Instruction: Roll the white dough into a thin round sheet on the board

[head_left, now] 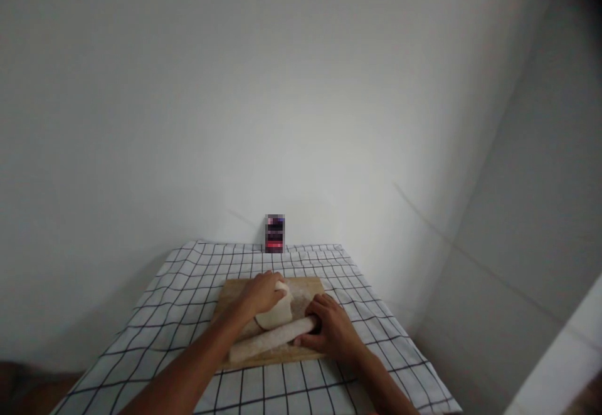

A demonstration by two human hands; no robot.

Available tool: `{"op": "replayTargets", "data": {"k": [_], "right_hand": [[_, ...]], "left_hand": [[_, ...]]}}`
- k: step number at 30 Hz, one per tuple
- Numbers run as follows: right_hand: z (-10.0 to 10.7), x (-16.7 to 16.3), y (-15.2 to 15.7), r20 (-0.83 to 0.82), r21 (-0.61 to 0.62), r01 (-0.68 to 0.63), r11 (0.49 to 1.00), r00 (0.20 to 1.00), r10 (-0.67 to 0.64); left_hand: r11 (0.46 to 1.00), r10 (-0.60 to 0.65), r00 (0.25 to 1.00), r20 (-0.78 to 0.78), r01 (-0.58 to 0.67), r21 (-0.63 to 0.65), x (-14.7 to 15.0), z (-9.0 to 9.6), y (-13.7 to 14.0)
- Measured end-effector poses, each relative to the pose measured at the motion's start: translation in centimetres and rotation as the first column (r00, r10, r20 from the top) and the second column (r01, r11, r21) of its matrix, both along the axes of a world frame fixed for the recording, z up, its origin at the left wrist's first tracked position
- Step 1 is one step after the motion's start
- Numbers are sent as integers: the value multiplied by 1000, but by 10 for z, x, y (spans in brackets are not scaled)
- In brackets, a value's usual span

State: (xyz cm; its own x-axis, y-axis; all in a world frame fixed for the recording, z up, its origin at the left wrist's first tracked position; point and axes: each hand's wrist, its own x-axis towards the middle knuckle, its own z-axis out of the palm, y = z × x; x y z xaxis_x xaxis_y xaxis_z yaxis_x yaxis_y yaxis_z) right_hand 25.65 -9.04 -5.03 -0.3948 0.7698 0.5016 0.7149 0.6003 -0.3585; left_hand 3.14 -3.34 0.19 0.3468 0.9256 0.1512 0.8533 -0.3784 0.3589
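A sheet of pale dough [275,316] lies on a floured wooden board [229,291]. My left hand [267,292] is closed on the far edge of the dough, which bends up by the fingers. In front of the dough, a flour-dusted rolling pin [266,341] rests slantwise across the board, its near end toward the lower left. My right hand [329,324] grips the pin's right end, with the fingers curled over it and the thumb on the near side. My left forearm passes above the board's left part and hides some of it.
A checked white cloth [174,305] covers the table. At its far edge, a small dark upright thing [275,234], blurred into blocks, leans by the white wall [301,120]. Loose flour [301,299] is scattered on the board's right half.
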Motion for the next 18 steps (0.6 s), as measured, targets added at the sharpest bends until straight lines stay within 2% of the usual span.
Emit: {"op": "replayTargets", "data": {"k": [5, 11, 18], "right_hand": [[2, 1, -3, -6, -17, -32, 999, 999, 32], [3, 1, -5, -56, -33, -63, 997, 997, 62], [0, 2, -13, -56, -44, -2, 999, 998, -1]], "left_hand": [[984, -159, 987, 31, 161, -79, -8, -1, 11], [952, -248, 963, 102, 262, -161, -10, 6, 13], [852, -429, 902, 39, 419, -313, -17, 28, 18]]}}
